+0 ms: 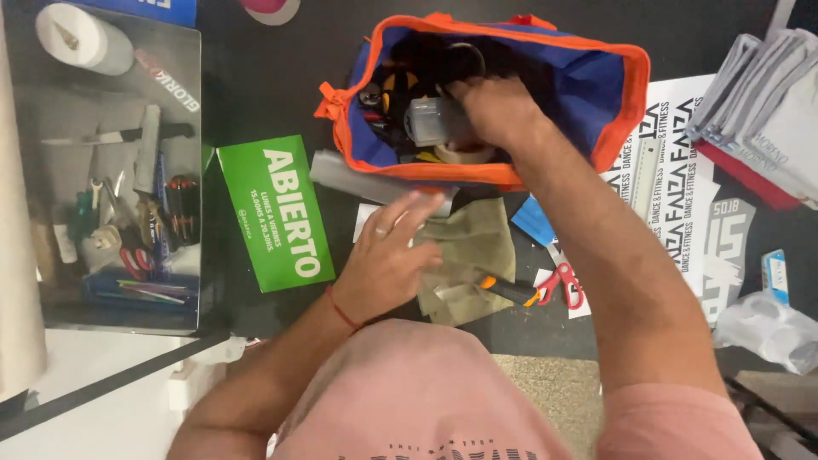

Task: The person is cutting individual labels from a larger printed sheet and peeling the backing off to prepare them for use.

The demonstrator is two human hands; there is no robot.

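A blue tool bag with orange trim stands open on a dark table. My right hand reaches inside it, among tools, next to a clear plastic container and a tape roll; whether it grips anything is hidden. My left hand rests flat, fingers apart, on the table at the edge of an olive cloth, holding nothing. A ring is on one finger and a red string on the wrist.
A green sign lies left of the bag. Red-handled scissors and an orange-handled tool lie by the cloth. Printed sheets and folded garments are right. A glass case of tools stands left.
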